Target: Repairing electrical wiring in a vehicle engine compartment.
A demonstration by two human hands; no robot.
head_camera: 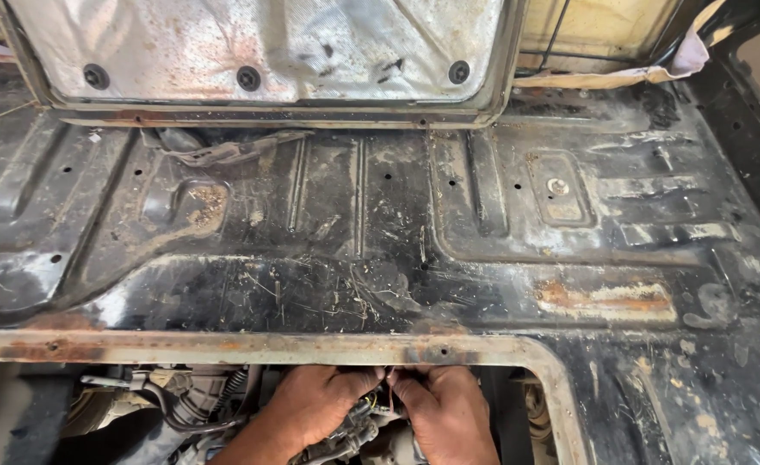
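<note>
A wide, dirty black sheet-metal floor panel [380, 215] fills most of the view, stamped with ribs and shallow recesses and strewn with dry straw and dust. Along its far side sits a large rectangular framed opening [268, 116] whose inside is lined with a silvery, rust-stained heat shield [259, 39] pinned by three round black fasteners. A torn strip of dark material [212, 151] lies just below that frame. A rusty patch [608, 301] marks the panel's right part.

At the near side a second opening is bounded by a rusted metal edge [251, 347] that curves down at the right. Inside this cavity lie engine parts: a black corrugated hose [195, 405] at the left, with a coiled spring [234, 383] beside it, and a cluster of thin wires [383, 398] in the middle.

Both hands work close under the rusted edge, with little room above them. The left hand [315, 409] and right hand [444, 413] are curled, fingertips meeting at the wires and pinching them; how firmly each grips cannot be told. A grey metal component [354, 435] sits just below the hands.
</note>
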